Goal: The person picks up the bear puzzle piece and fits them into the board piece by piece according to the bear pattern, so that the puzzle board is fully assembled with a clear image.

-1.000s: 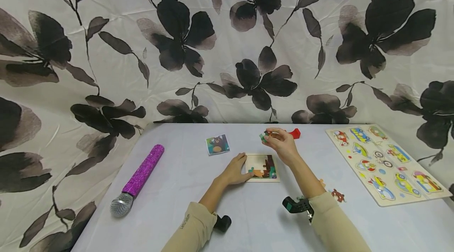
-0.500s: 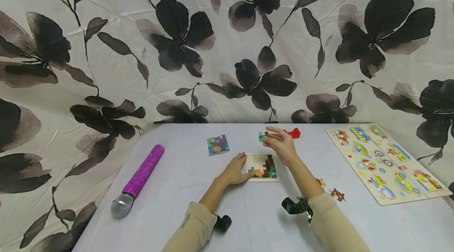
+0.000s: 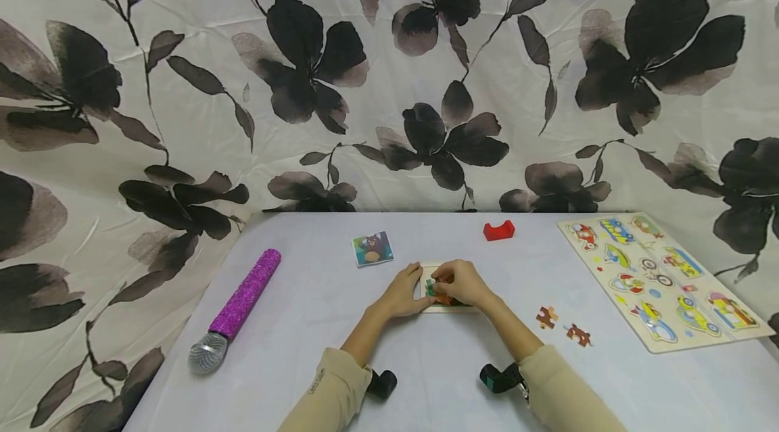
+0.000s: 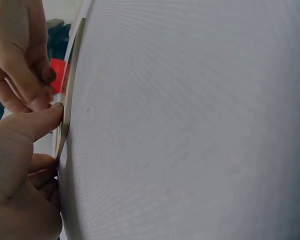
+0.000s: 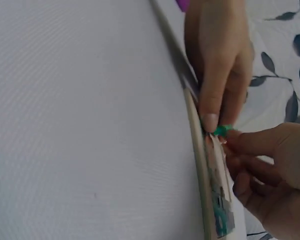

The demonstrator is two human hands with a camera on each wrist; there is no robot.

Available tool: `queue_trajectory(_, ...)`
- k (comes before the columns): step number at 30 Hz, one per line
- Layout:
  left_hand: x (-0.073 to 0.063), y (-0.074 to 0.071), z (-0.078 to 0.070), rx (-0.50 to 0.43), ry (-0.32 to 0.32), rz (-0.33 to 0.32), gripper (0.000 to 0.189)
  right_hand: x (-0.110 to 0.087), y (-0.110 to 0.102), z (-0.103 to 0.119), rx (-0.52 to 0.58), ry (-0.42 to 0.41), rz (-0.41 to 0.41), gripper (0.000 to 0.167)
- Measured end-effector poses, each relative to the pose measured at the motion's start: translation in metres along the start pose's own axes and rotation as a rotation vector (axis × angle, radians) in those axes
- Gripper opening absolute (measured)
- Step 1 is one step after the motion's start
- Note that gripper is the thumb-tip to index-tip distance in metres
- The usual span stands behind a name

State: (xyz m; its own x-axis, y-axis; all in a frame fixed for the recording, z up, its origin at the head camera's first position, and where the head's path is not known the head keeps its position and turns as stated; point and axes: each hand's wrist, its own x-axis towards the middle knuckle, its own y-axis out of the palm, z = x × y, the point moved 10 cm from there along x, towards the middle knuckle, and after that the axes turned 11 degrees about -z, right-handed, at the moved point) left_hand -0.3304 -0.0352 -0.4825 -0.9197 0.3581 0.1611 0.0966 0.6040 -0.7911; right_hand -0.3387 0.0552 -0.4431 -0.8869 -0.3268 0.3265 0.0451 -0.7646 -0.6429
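Note:
A wooden jigsaw tray (image 3: 450, 309) lies flat in the middle of the table, its lower part filled with brown, orange and green pieces. My left hand (image 3: 402, 291) holds the tray's left side, the thumb over the rim in the left wrist view. Over the tray, my right hand (image 3: 464, 283) pinches a green puzzle piece (image 5: 221, 130) between thumb and fingers, near the left thumb. The right hand covers much of the tray in the head view, so whether the piece touches the tray's floor I cannot tell.
Two loose puzzle pieces, one orange-brown (image 3: 546, 317) and one brown (image 3: 578, 334), lie right of the tray. Behind it are a bear picture card (image 3: 372, 249) and a red curved block (image 3: 499, 230). A glittery purple microphone (image 3: 246, 290) lies left; a vehicle puzzle board (image 3: 645, 303) lies right.
My right hand has come down and toward me from near the red block to the tray, bringing the green puzzle piece. The left hand stays on the tray.

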Motion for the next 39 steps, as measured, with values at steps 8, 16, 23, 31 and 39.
queue_trajectory(8,0.0,0.001,0.002,0.012,0.001,-0.002,0.074,0.001,0.015,0.002,-0.155,-0.061,0.046,0.015)
queue_trajectory(16,0.001,0.001,0.002,0.016,0.003,0.0,0.074,0.006,0.014,0.004,-0.14,-0.146,0.038,0.016)
queue_trajectory(23,0.001,0.002,0.003,0.011,0.005,0.0,0.075,0.008,0.015,0.0,-0.097,-0.13,0.05,0.017)
queue_trajectory(31,0.001,0.001,0.002,0.002,0.009,0.0,0.074,0.012,0.018,-0.003,-0.11,-0.098,0.105,0.017)
queue_trajectory(39,0.001,0.001,0.002,-0.007,0.022,0.007,0.073,0.017,0.018,0.0,-0.125,-0.106,0.152,0.014)
